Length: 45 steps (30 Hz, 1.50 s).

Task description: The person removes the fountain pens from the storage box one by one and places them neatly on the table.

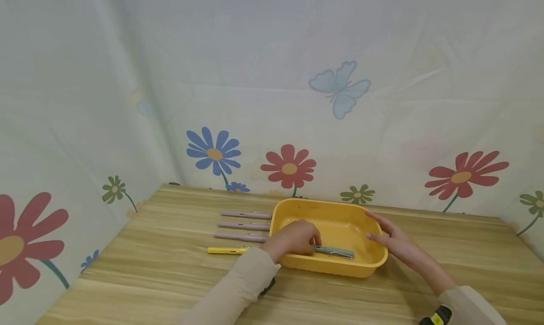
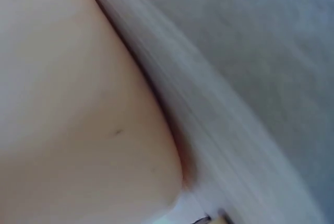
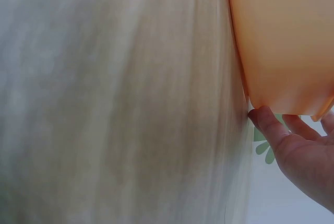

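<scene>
A yellow plastic basin (image 1: 329,269) stands on the wooden table. My left hand (image 1: 297,237) reaches into it over its left side, with curled fingers pinching the left end of a teal pen (image 1: 340,252) that has a metal clip. That pen's left end is hidden by the fingers. My right hand (image 1: 397,242) holds the basin's right end by the rim; in the right wrist view, fingers (image 3: 272,130) touch the basin's outer wall (image 3: 287,51). The left wrist view shows mostly blurred skin and the table.
Left of the basin, three light purple pens (image 1: 244,226) lie in parallel rows, and a yellow pen (image 1: 225,251) lies nearer me. The wooden table (image 1: 161,249) runs back to a floral cloth (image 1: 255,103) hanging behind and at the left.
</scene>
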Motion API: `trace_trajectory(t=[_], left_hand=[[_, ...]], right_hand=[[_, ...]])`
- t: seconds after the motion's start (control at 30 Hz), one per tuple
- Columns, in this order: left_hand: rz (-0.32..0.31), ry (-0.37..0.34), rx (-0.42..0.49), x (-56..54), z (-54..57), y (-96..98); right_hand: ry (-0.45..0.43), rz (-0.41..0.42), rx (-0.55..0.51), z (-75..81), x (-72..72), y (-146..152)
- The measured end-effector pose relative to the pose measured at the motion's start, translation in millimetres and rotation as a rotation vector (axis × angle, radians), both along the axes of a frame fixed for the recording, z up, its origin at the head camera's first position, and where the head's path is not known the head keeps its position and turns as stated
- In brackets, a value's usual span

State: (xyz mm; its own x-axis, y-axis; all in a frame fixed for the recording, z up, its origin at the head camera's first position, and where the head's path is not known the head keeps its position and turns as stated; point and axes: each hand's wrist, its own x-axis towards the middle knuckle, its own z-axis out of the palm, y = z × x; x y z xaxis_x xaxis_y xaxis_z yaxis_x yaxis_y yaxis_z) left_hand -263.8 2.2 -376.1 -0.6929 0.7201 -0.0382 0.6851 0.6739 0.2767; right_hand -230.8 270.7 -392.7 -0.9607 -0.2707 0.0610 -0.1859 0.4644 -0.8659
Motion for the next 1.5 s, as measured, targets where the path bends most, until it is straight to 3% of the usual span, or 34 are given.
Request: trace_trajectory(t=[0.53,1.07,1.33,1.5], left_hand=[[-0.027,-0.015,0.000,-1.4,-2.1,-2.2],[0.025,-0.033,0.040,-0.4,0.9,-8.1],[0.054,-0.094,0.105,1.7,9.5,-17.8],[0.046,-0.098,0.095,4.0,18.5,-22.8]], right_hand=[[0.003,0.007,-0.006,3.0,1.3,-3.0],[0.009,0.022,-0.015,1.1,0.5,-1.0],[-0.010,0.009,-0.009,0.7,0.2,-0.3],[-0.022,0.011,-0.025,1.2,0.4,-0.1]])
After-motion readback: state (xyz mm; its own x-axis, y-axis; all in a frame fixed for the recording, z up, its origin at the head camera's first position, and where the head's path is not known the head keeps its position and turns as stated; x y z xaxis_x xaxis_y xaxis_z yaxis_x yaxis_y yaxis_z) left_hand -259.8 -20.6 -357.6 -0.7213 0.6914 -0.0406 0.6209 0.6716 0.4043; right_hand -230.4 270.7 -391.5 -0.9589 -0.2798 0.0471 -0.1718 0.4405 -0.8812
